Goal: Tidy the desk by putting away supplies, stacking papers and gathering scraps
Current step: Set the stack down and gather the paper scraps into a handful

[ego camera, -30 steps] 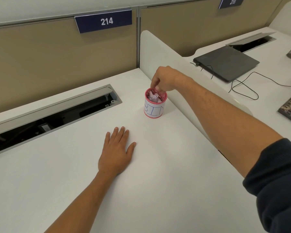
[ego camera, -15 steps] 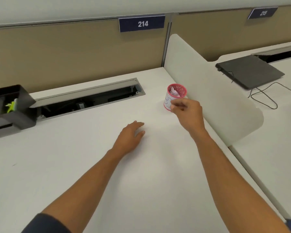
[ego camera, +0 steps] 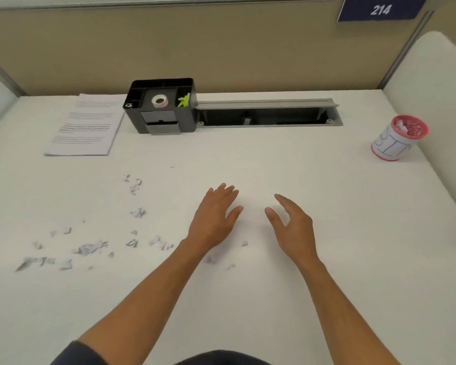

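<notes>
Bench: white bench (ego camera: 327, 259) in a cubicle, a tan partition behind it.
Left hand: left hand (ego camera: 214, 219) low over the middle of the bench, palm down, fingers spread and holding nothing.
Right hand: right hand (ego camera: 292, 227) just beside it, fingers loosely open, also holding nothing.
Scraps: torn paper scraps (ego camera: 90, 247), small, grey-white and crumpled, scattered over the near left of the bench; a few bits lie by the left wrist.
Cup: red-rimmed white cup (ego camera: 395, 139) far right near the white divider, blue pen marks on its side, crumpled paper inside.
Papers: printed stack of papers (ego camera: 86, 127) lying flat at far left.
Organizer: black desk organizer (ego camera: 161, 106) just right of the papers, a tape roll (ego camera: 159, 100) in its top.
</notes>
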